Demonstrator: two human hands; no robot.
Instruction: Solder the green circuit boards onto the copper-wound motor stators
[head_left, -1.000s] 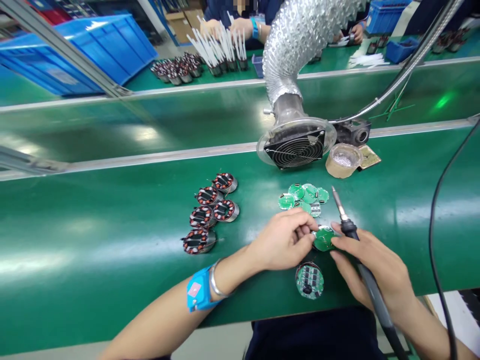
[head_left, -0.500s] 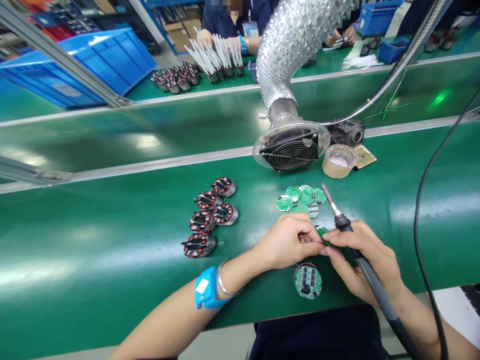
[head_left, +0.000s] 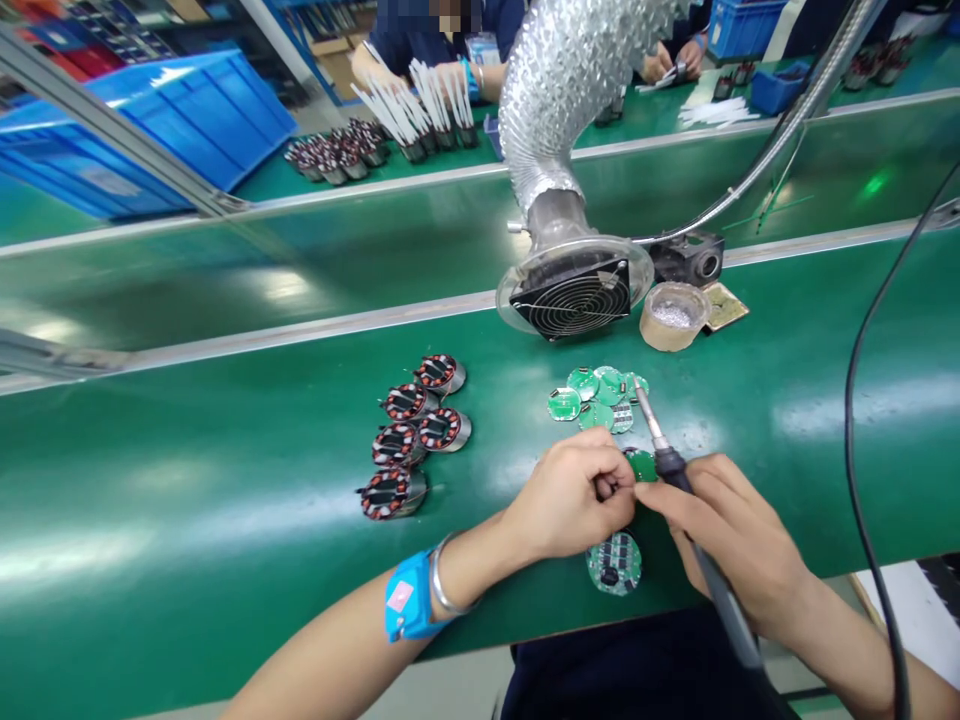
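Observation:
My right hand (head_left: 739, 535) is closed around a soldering iron (head_left: 721, 600), whose metal tip points up and away over the edge of the loose boards. Its index finger reaches to the fingertips of my left hand (head_left: 577, 495). My left hand is closed in a pinch at the near edge of a round green circuit board (head_left: 640, 464), partly hidden by the fingers. Just below the hands, another round circuit board (head_left: 615, 563) with black components faces up. Several loose round green boards (head_left: 596, 414) lie in a cluster beyond my left hand.
Several wound motor stators (head_left: 396, 445) stand to the left. A fume extractor fan (head_left: 574, 300) hangs at the back, beside a round tub (head_left: 673, 318) and a small square tray (head_left: 724, 308). The iron's black cable (head_left: 851, 400) loops at right. Co-workers sit across, near a blue crate (head_left: 165, 140).
My right fingers have shifted slightly left and off the board's edge. The soldering iron has tilted, its tip now lower and further left. The whole view has shifted a little.

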